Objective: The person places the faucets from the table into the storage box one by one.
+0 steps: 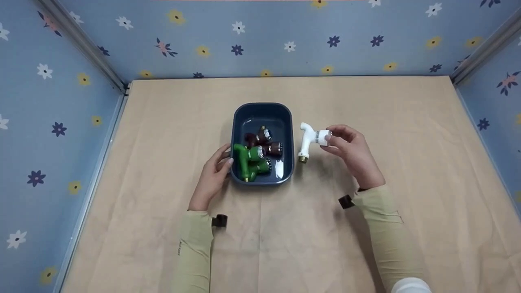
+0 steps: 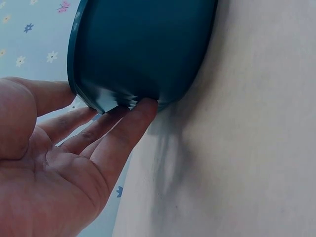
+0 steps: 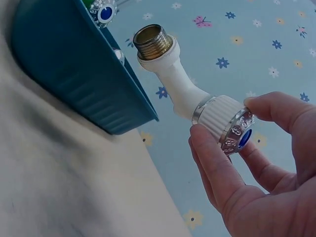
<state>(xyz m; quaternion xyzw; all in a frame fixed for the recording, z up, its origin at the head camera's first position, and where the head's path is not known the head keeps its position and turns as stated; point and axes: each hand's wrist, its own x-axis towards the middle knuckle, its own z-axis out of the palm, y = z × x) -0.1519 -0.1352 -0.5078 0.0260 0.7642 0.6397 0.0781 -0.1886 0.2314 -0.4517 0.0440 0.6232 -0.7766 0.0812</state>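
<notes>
My right hand [image 1: 354, 152] pinches the knob of a white tap [image 1: 307, 142] and holds it off the table, just right of a dark blue bin [image 1: 262, 182]. In the right wrist view the tap's brass threaded end [image 3: 153, 42] points up and left, and a blue dot marks the knob's end. My left hand [image 1: 211, 175] rests against the bin's left side. Its fairly straight fingers [image 2: 133, 123] touch the outer wall, with the thumb at the rim. Inside the bin lie two green taps [image 1: 243, 160] and two dark brown taps [image 1: 273, 149].
A beige cloth [image 1: 163, 122] covers the table under the bin. Blue flowered panels [image 1: 260, 36] stand at the back and both sides, joined by metal corner posts [image 1: 85, 44]. Small black wrist cameras [image 1: 220, 221] stick out from both sleeves.
</notes>
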